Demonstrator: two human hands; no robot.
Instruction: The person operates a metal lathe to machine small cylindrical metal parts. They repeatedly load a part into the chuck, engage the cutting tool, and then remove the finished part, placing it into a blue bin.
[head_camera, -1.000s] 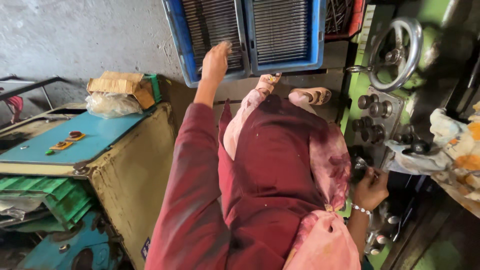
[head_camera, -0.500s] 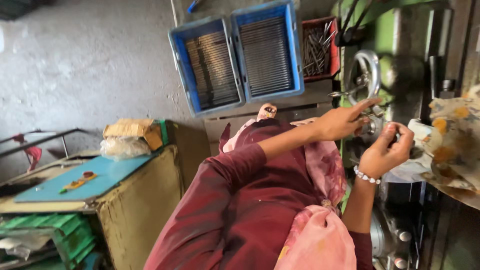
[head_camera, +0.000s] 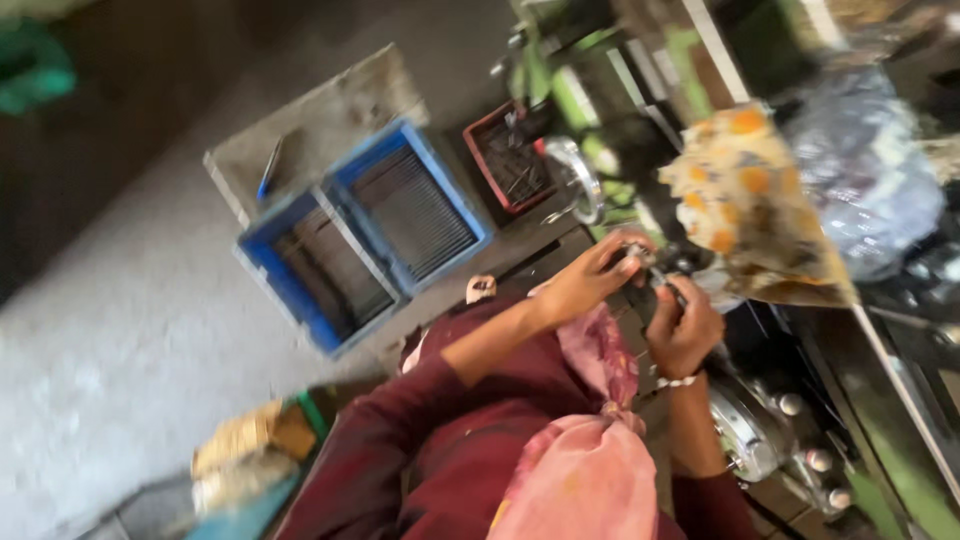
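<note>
My left hand (head_camera: 588, 280) reaches forward in a maroon sleeve. Its fingertips pinch a small dark metal part (head_camera: 636, 256) at the front of the green machine (head_camera: 600, 90). My right hand (head_camera: 686, 330), with a beaded bracelet at the wrist, sits just below and right of it. It is curled around a thin metal rod (head_camera: 668, 288) that points toward the left fingertips. The two hands almost touch. Blur hides the finer detail of the part.
A round handwheel (head_camera: 578, 180) is just beyond the hands. Two blue crates (head_camera: 410, 205) and a red crate of metal pieces (head_camera: 508, 160) rest on a concrete ledge. A flowered cloth (head_camera: 750, 205) and a plastic bag (head_camera: 868, 170) lie on the machine. Chrome knobs (head_camera: 795, 405) stand nearby.
The view has swung and tilted. My left hand came down from the blue crates to the machine, and both hands have closed together on the small part.
</note>
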